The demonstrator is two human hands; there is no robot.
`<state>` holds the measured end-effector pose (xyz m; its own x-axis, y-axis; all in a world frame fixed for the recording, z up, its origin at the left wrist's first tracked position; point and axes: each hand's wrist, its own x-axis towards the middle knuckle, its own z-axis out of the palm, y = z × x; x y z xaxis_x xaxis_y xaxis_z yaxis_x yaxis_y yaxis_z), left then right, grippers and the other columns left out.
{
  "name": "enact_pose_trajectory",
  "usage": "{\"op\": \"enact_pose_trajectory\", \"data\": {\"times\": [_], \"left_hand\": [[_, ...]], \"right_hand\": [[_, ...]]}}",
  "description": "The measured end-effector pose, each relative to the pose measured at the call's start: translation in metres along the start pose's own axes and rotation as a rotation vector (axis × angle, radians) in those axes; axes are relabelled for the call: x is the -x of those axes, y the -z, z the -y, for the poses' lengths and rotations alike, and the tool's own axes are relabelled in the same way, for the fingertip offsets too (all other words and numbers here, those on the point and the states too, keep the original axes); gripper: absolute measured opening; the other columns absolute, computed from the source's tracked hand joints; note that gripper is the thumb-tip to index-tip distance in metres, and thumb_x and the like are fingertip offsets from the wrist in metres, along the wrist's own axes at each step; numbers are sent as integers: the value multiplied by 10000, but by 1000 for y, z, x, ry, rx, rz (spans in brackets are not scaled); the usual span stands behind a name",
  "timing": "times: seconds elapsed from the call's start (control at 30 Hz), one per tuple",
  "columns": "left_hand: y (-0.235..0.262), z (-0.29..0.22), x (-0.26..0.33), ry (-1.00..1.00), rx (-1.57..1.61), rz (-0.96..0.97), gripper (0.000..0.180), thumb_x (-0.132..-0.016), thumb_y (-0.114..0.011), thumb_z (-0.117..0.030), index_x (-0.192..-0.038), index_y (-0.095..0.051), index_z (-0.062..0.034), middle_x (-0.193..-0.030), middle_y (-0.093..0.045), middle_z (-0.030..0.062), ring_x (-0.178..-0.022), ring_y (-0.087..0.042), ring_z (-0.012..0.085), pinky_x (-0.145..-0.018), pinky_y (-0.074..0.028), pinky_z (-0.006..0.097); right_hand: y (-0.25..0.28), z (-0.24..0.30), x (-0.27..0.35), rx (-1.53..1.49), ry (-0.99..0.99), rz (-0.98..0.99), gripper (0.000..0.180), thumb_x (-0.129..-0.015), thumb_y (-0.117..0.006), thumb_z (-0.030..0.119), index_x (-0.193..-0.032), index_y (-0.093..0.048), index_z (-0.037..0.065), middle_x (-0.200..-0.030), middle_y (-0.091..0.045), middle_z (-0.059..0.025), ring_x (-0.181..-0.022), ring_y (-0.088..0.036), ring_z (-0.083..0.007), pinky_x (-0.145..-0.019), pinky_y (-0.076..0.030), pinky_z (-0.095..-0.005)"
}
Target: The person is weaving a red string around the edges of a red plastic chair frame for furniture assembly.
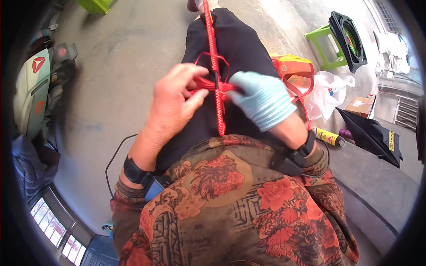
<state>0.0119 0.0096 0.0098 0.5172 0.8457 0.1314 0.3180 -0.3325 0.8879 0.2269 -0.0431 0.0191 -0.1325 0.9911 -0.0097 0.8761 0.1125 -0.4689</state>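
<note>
Both hands, left hand (171, 104) bare, right hand (262, 99) gloved, pinch red cord (217, 84).

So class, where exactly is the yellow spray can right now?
In the head view, the yellow spray can lies on its side on the floor at the person's right, just below the white plastic bag, beside the black bag.

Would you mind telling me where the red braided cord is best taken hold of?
Probably on the braided length just below the knot, pinched from its sides. There the red braided cord runs taut and straight over the lap, clear of the loose loops that the left hand and gloved right hand hold.
</note>
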Motion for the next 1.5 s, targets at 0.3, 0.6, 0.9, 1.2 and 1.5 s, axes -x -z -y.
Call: {"op": "enact_pose_trajectory", "data": {"times": [0.3, 0.6, 0.9, 1.2, 1.5], "left_hand": [[13, -35, 3, 329, 1300, 422, 758, -1016, -550, -451, -1542, -250, 5, -1345, -560, 261, -1152, -632, 292, -840, -600, 362], [46, -10, 44, 420, 1740, 32, 601, -1028, -499, -435, -1376, -461, 54, -1006, -592, 171, -915, -585, 255, -588, -525, 304], [74, -14, 107, 714, 918, 200, 212, -972, -635, -136, -1012, -643, 73, -561, -524, -3, -396, -411, 58, -387, -355, 216], [40, 3, 48, 365, 1396, -114, 280, -1026, -537, -159, -1201, -606, 49, -1202, -646, 206, -1054, -673, 332, -678, -611, 328], [-16, 14, 2, 584, 817, 288, 372, -992, -628, -153, -1300, -574, 47, -1159, -680, 114, -913, -682, 126, -739, -599, 253]], "right_hand": [[58, 14, 21, -2039, 274, 136, 235, -922, -631, 128, -1079, -471, 57, -1027, -687, -252, -960, -695, -382, -923, -519, -494], [34, 10, 29, -1461, -636, 157, 313, -947, -676, 278, -1129, -638, 26, -790, -592, 25, -611, -525, -76, -687, -520, -267], [-12, 17, 15, -1248, -650, 719, 289, -911, -747, 322, -1077, -697, 90, -851, -658, 30, -712, -578, -62, -621, -476, -225], [12, 2, 25, -1228, -465, 106, 244, -989, -597, 270, -1094, -658, 58, -866, -625, -21, -751, -583, -100, -703, -489, -242], [-7, 3, 10, -640, -337, -145, 244, -874, -751, 187, -1064, -715, 38, -875, -700, -89, -826, -694, -183, -751, -550, -296]]}}
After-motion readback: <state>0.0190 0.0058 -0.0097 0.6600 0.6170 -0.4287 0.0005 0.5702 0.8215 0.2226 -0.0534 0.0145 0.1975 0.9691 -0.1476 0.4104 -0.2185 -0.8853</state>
